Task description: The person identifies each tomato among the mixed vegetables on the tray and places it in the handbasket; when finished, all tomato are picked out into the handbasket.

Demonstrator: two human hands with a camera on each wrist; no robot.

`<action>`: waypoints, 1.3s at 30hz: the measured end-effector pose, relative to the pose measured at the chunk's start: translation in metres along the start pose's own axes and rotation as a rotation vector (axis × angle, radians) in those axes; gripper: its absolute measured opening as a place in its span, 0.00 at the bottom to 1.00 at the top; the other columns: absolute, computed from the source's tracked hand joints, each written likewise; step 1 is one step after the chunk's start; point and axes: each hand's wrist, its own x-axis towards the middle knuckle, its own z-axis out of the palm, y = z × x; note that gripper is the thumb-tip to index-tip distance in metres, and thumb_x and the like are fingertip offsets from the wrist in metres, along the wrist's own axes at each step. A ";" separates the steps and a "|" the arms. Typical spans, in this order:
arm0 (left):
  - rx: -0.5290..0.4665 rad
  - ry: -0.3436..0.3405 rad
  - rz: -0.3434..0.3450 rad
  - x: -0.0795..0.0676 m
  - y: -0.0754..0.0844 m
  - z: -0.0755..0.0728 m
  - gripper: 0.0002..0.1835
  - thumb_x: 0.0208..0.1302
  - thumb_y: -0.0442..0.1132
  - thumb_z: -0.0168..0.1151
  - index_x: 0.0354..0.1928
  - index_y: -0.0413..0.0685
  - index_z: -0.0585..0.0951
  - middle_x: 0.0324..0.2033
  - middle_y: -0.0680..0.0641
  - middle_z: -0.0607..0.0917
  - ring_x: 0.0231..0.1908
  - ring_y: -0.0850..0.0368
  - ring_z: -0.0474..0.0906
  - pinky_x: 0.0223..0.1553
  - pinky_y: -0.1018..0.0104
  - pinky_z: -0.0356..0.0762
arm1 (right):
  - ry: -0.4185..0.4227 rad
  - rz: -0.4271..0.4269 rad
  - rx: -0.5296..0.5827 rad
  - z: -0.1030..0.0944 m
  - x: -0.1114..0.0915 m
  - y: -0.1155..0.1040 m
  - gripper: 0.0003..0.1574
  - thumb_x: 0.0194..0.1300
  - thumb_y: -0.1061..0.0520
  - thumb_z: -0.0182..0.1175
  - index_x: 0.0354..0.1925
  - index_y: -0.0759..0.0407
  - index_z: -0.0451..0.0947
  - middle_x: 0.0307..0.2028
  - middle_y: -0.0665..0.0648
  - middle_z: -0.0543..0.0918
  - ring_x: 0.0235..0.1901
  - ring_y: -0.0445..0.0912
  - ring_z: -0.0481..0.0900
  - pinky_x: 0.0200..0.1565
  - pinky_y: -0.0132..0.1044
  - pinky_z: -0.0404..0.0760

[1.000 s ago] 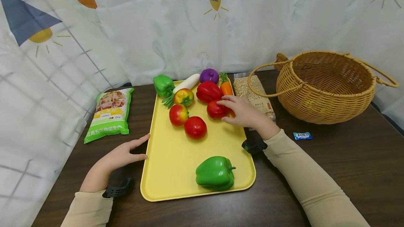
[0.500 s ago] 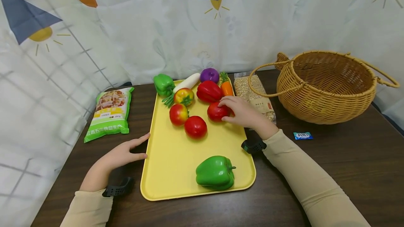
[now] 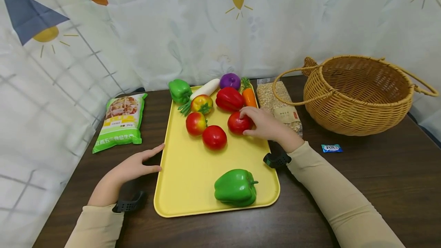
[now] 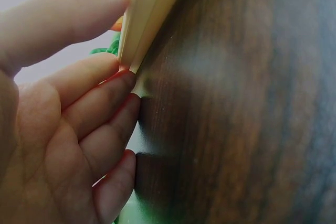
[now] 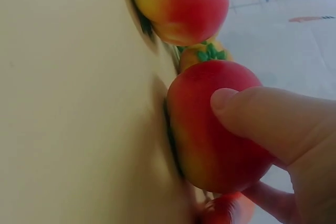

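My right hand (image 3: 263,125) holds a round red toy tomato (image 3: 238,123) on the yellow tray (image 3: 186,179). In the right wrist view the thumb lies against this tomato (image 5: 210,135), with a finger partly visible behind it. Another red tomato (image 3: 214,137) and a red-yellow one (image 3: 196,123) lie to its left. A red bell pepper (image 3: 229,99) is just behind the held tomato. At the tray's left edge rests my left hand (image 3: 132,169), its thumb and fingers extended. The left wrist view shows those fingertips touching the tray's rim (image 4: 137,19).
A green bell pepper (image 3: 236,188) lies at the tray's front. Farther back are a carrot (image 3: 249,97), a purple vegetable (image 3: 230,81) and a white radish (image 3: 209,87). A wicker basket (image 3: 355,118), a bag of grain (image 3: 284,106), a small blue packet (image 3: 332,148) and a green food bag (image 3: 120,121) flank the tray.
My right hand's fingers have drawn in around the red tomato, which stays in nearly the same spot. The left hand keeps its place at the tray edge.
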 end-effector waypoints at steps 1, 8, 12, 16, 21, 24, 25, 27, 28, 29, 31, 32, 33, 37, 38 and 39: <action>-0.001 0.000 0.000 0.000 0.000 -0.001 0.41 0.57 0.54 0.59 0.70 0.53 0.54 0.66 0.35 0.60 0.64 0.36 0.54 0.57 0.41 0.61 | 0.002 0.000 -0.003 0.000 0.000 0.000 0.30 0.50 0.51 0.69 0.49 0.56 0.68 0.53 0.56 0.73 0.55 0.50 0.69 0.56 0.50 0.62; -0.002 0.001 -0.004 0.000 -0.001 -0.001 0.41 0.58 0.54 0.59 0.70 0.53 0.54 0.66 0.35 0.59 0.64 0.36 0.54 0.57 0.40 0.60 | -0.008 0.028 0.021 0.000 0.000 -0.003 0.46 0.47 0.50 0.69 0.62 0.53 0.59 0.55 0.56 0.71 0.54 0.52 0.70 0.56 0.52 0.67; -0.003 0.000 -0.011 0.001 -0.001 0.002 0.41 0.57 0.55 0.59 0.70 0.53 0.54 0.66 0.36 0.59 0.65 0.37 0.54 0.58 0.41 0.59 | -0.025 0.024 0.064 -0.003 -0.003 -0.005 0.51 0.48 0.51 0.68 0.66 0.54 0.55 0.59 0.58 0.67 0.57 0.54 0.67 0.56 0.53 0.69; 0.005 0.006 -0.011 0.000 0.000 0.001 0.41 0.57 0.55 0.59 0.70 0.52 0.54 0.66 0.35 0.59 0.65 0.36 0.54 0.58 0.40 0.59 | -0.036 0.010 0.058 -0.004 -0.003 -0.007 0.49 0.49 0.50 0.67 0.66 0.58 0.57 0.60 0.59 0.65 0.57 0.54 0.67 0.55 0.51 0.71; 0.003 0.004 -0.012 -0.001 0.001 0.000 0.41 0.57 0.54 0.59 0.70 0.53 0.54 0.66 0.35 0.60 0.65 0.36 0.54 0.58 0.41 0.60 | -0.029 0.006 0.078 -0.004 -0.003 -0.009 0.41 0.47 0.50 0.67 0.59 0.58 0.66 0.56 0.57 0.66 0.53 0.52 0.70 0.52 0.48 0.75; 0.006 0.001 -0.010 -0.001 0.001 -0.001 0.41 0.58 0.53 0.59 0.70 0.53 0.55 0.65 0.34 0.60 0.64 0.36 0.55 0.57 0.40 0.61 | -0.012 0.001 0.104 -0.004 -0.002 -0.010 0.40 0.46 0.51 0.67 0.57 0.58 0.66 0.56 0.57 0.67 0.52 0.51 0.69 0.51 0.49 0.75; 0.009 0.001 -0.011 -0.001 0.001 -0.001 0.40 0.58 0.53 0.59 0.70 0.53 0.55 0.65 0.34 0.60 0.64 0.36 0.55 0.57 0.40 0.61 | -0.008 0.005 0.110 -0.004 -0.002 -0.010 0.40 0.46 0.51 0.67 0.57 0.58 0.66 0.56 0.57 0.67 0.52 0.52 0.69 0.51 0.49 0.75; 0.013 0.000 -0.012 -0.001 0.002 -0.001 0.40 0.58 0.53 0.59 0.70 0.54 0.54 0.65 0.34 0.60 0.64 0.35 0.55 0.56 0.40 0.61 | -0.009 0.021 0.117 -0.005 -0.003 -0.011 0.40 0.45 0.50 0.66 0.57 0.57 0.65 0.56 0.57 0.69 0.53 0.52 0.67 0.50 0.50 0.75; 0.015 0.001 -0.011 -0.001 0.002 -0.001 0.40 0.58 0.53 0.59 0.70 0.54 0.54 0.65 0.34 0.60 0.64 0.35 0.55 0.56 0.40 0.61 | -0.011 0.033 0.122 -0.006 -0.002 -0.012 0.41 0.45 0.49 0.66 0.57 0.56 0.64 0.55 0.57 0.69 0.53 0.52 0.67 0.50 0.50 0.75; 0.018 0.002 -0.009 -0.001 0.002 -0.001 0.40 0.58 0.53 0.59 0.70 0.54 0.54 0.65 0.34 0.60 0.64 0.35 0.56 0.56 0.40 0.61 | -0.013 0.044 0.129 -0.007 -0.002 -0.012 0.41 0.45 0.49 0.66 0.58 0.56 0.63 0.55 0.57 0.70 0.53 0.52 0.66 0.50 0.50 0.75; 0.020 0.006 -0.004 0.000 0.002 -0.001 0.40 0.58 0.53 0.59 0.70 0.53 0.54 0.65 0.34 0.61 0.64 0.35 0.56 0.56 0.40 0.61 | -0.013 0.058 0.150 -0.008 -0.002 -0.013 0.44 0.46 0.49 0.66 0.60 0.55 0.61 0.55 0.57 0.70 0.53 0.53 0.65 0.50 0.51 0.75; 0.016 0.007 -0.003 0.000 0.001 -0.001 0.40 0.58 0.54 0.59 0.70 0.54 0.55 0.65 0.34 0.61 0.64 0.36 0.56 0.57 0.41 0.61 | -0.009 0.057 0.165 -0.009 -0.002 -0.013 0.45 0.46 0.50 0.66 0.61 0.55 0.59 0.55 0.56 0.70 0.53 0.53 0.65 0.50 0.51 0.74; 0.011 0.009 -0.003 0.000 0.001 -0.001 0.40 0.58 0.54 0.59 0.70 0.54 0.55 0.65 0.35 0.61 0.64 0.36 0.56 0.57 0.41 0.61 | -0.003 0.051 0.184 -0.009 -0.002 -0.013 0.47 0.46 0.51 0.66 0.63 0.54 0.58 0.56 0.56 0.69 0.54 0.53 0.64 0.51 0.52 0.74; 0.012 0.013 -0.007 0.000 0.000 0.000 0.41 0.57 0.55 0.59 0.70 0.54 0.54 0.66 0.36 0.60 0.65 0.37 0.55 0.58 0.41 0.60 | 0.022 0.008 0.229 -0.011 -0.004 -0.013 0.52 0.47 0.54 0.66 0.67 0.50 0.53 0.60 0.55 0.66 0.57 0.54 0.63 0.53 0.54 0.72; 0.011 0.015 -0.008 0.001 -0.001 0.001 0.41 0.57 0.55 0.59 0.70 0.54 0.54 0.66 0.36 0.60 0.65 0.37 0.55 0.58 0.41 0.60 | 0.031 -0.004 0.236 -0.011 -0.004 -0.013 0.52 0.47 0.55 0.66 0.67 0.49 0.53 0.61 0.55 0.65 0.58 0.53 0.63 0.54 0.54 0.71; 0.013 0.017 -0.006 0.001 -0.001 0.001 0.41 0.57 0.55 0.59 0.70 0.53 0.55 0.65 0.36 0.60 0.65 0.37 0.55 0.58 0.41 0.60 | 0.039 -0.016 0.245 -0.011 -0.004 -0.013 0.51 0.46 0.56 0.66 0.67 0.50 0.54 0.61 0.56 0.64 0.58 0.53 0.63 0.53 0.54 0.72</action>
